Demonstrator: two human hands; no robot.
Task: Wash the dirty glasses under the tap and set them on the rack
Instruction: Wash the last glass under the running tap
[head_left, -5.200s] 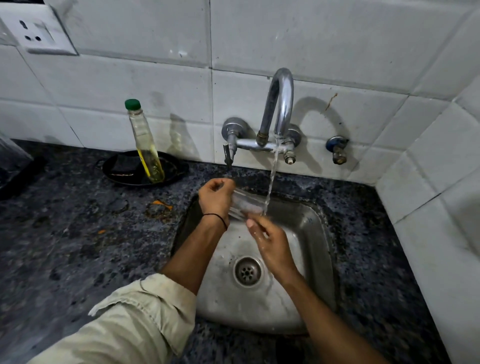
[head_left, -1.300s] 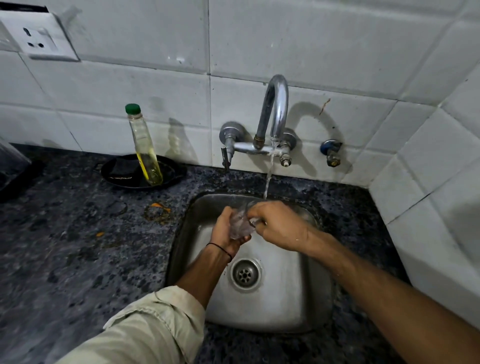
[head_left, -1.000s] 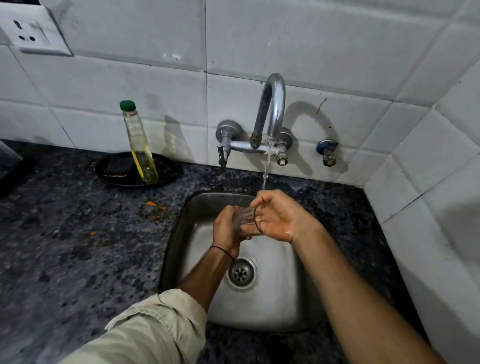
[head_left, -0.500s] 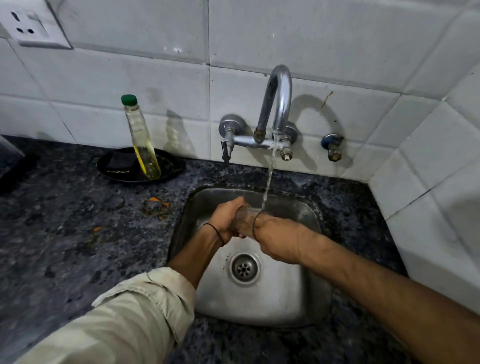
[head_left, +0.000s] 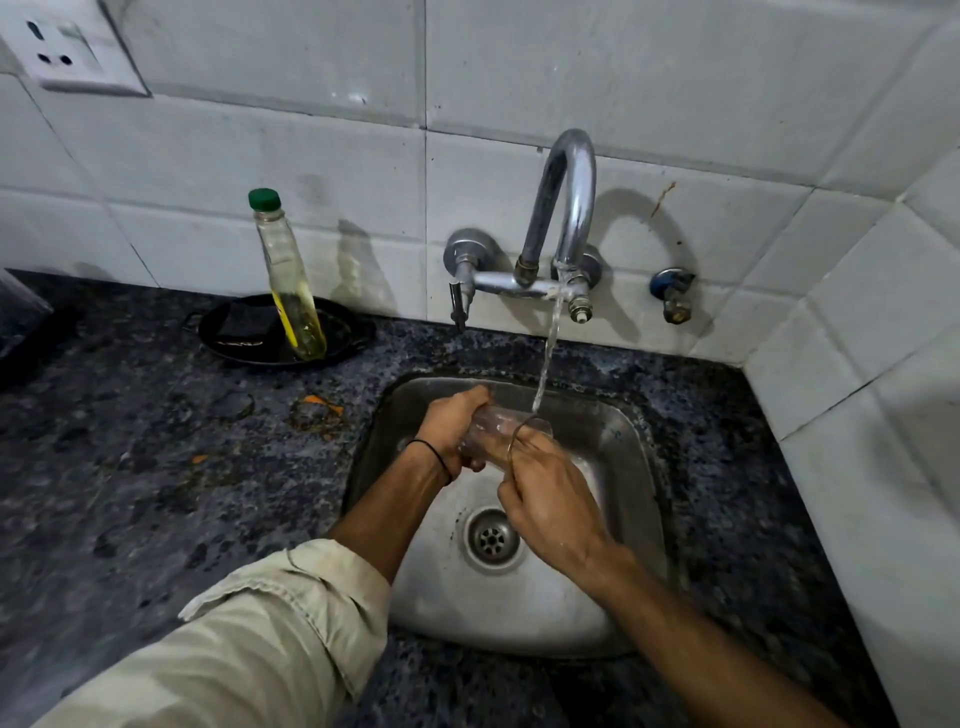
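right hand (head_left: 550, 499) dropped lower | left hand (head_left: 452, 426) fingers (head_left: 467, 400) curled round glass (head_left: 493, 431) | right fingers hooked into its mouth | tap (head_left: 566, 208) stream lands just above them

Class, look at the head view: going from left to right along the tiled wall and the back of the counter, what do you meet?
Wall socket → green-capped bottle of yellow liquid → tap → blue-handled valve.
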